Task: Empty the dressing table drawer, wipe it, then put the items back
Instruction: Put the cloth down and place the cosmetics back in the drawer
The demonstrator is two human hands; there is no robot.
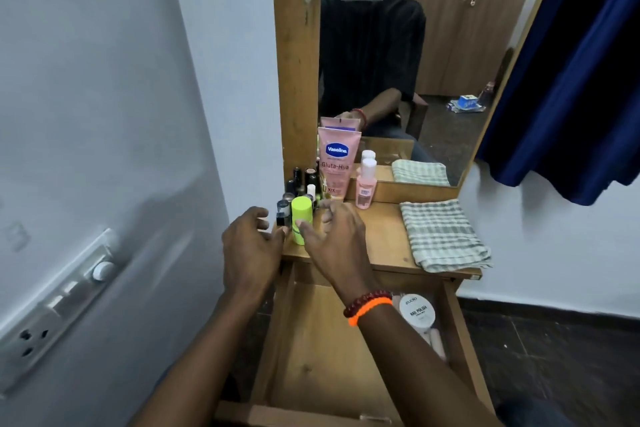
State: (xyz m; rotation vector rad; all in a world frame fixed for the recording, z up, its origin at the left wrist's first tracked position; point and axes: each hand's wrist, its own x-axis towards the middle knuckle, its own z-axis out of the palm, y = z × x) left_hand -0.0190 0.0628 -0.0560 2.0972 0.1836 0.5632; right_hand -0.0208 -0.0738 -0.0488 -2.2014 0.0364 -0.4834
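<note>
The wooden drawer (pixel 311 350) is pulled out below the dressing table top (pixel 381 239). At the drawer's right lie a white round nail-polish-remover jar (pixel 417 312) and a pink item (pixel 437 340); its floor is otherwise bare. A lime-green bottle (pixel 300 215) stands upright at the top's left front, next to a small dark bottle (pixel 283 213). My left hand (pixel 249 246) hovers left of them with its fingers loosely spread. The thumb of my right hand (pixel 332 236) touches the green bottle's front, and its fingers are loosely curled to the bottle's right, holding nothing.
Several small nail polish bottles (pixel 304 180), a pink Vaseline tube (pixel 337 163) and a pink bottle (pixel 366 184) stand against the mirror (pixel 398 62). A folded checked cloth (pixel 443 236) lies on the top's right. A wall with a switchboard (pixel 69 295) is at the left, a blue curtain (pixel 571 80) at the right.
</note>
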